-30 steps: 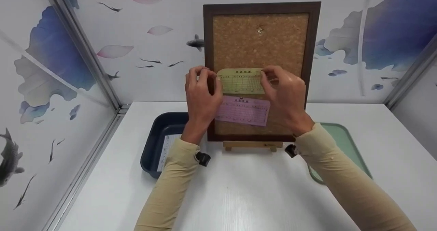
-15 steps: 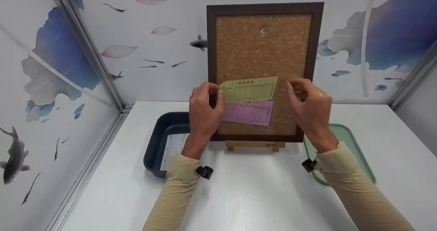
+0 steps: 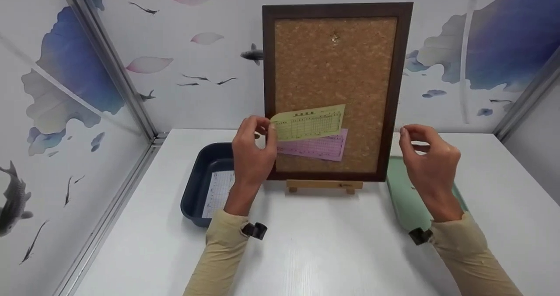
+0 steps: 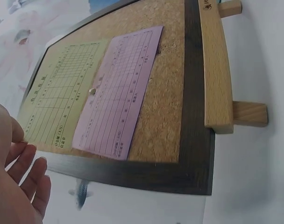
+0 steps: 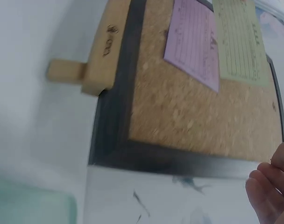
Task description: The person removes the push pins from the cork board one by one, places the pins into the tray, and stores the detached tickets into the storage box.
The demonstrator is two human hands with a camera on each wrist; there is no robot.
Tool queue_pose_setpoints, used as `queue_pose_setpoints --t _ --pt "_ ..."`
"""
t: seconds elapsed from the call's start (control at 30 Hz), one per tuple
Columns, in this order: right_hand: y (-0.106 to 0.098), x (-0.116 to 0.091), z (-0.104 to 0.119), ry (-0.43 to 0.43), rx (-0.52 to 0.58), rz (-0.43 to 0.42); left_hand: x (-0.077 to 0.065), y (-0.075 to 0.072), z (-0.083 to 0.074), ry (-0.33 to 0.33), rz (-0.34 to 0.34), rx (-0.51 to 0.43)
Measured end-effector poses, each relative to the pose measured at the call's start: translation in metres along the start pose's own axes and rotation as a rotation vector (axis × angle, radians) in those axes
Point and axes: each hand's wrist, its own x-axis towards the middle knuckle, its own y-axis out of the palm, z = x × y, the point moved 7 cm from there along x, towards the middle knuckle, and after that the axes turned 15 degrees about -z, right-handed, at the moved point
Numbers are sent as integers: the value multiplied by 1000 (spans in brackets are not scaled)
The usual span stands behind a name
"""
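By its left end, a yellow-green receipt slip [image 3: 309, 122] is pinched between the thumb and fingers of my left hand [image 3: 253, 154]. The slip slants up to the right before a framed cork board [image 3: 337, 77], overlapping a purple slip [image 3: 313, 149] on the board. A small round pin [image 4: 92, 91] shows at the purple slip's edge in the left wrist view. Right of the board, above a green tray [image 3: 402, 200], my right hand [image 3: 431, 165] has thumb and index fingertips together. Whether something tiny is between them is unclear; its fingers [image 5: 268, 186] are partly cut off in the right wrist view.
A dark blue tray [image 3: 188, 200] with a white printed slip [image 3: 217, 193] inside stands at the left. The board rests on a wooden stand [image 3: 323, 185]. A small shiny spot [image 3: 334, 38] is near the board's top. Printed walls enclose the white table [image 3: 315, 248].
My right hand has let go of the yellow-green slip's right end and moved right and down. My left hand has drawn the slip down and slightly left, tilting it.
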Motion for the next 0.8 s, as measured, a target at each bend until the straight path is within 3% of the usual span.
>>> queue_pose_setpoints --t 0.17,0.37,0.57,0.8 --pt "-17 -6 -24 16 -36 8 3 -16 14 -15 -3 32" --pt "-36 -14 -53 43 -67 8 11 -35 33 -79 -6 39" --pt "-43 -22 -73 65 -100 31 18 -52 49 -135 -16 51" --pt "-48 -33 -95 94 -155 91 16 -63 70 -166 11 99"
